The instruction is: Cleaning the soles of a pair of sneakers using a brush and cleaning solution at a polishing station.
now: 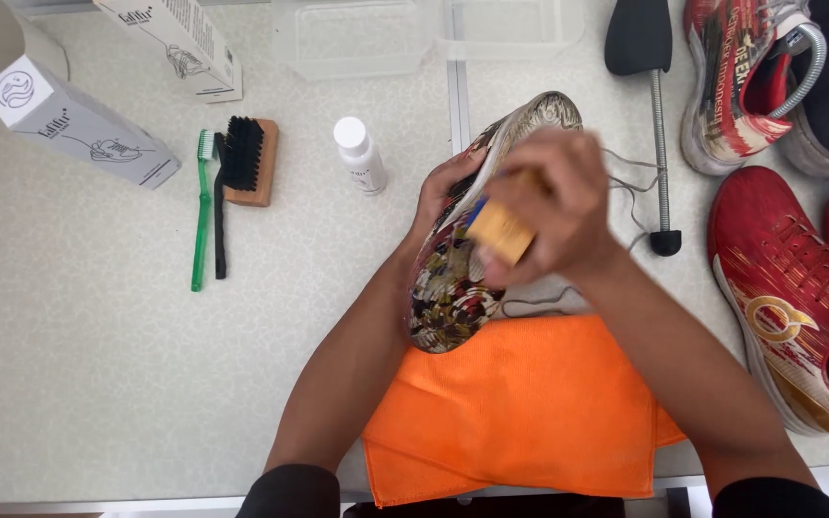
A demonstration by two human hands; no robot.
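My left hand (441, 187) grips the side of a multicoloured patterned sneaker (453, 288), holding it tilted with its sole turned up above the table. My right hand (554, 201) is blurred and is closed on a wooden-backed brush (501, 230), which is pressed against the sneaker's sole. The sneaker's grey laces (626, 173) trail out to the right. An orange cloth (520, 412) lies spread on the table under the sneaker's near end, between my forearms.
A white bottle (360, 153), a green toothbrush (201, 211), a thin black brush (219, 221) and a black-bristled wooden brush (247, 158) lie left. Two white boxes (79, 120) sit at far left. A black shoe tree (654, 125) and red sneakers (789, 288) are right. Clear containers (357, 34) stand behind.
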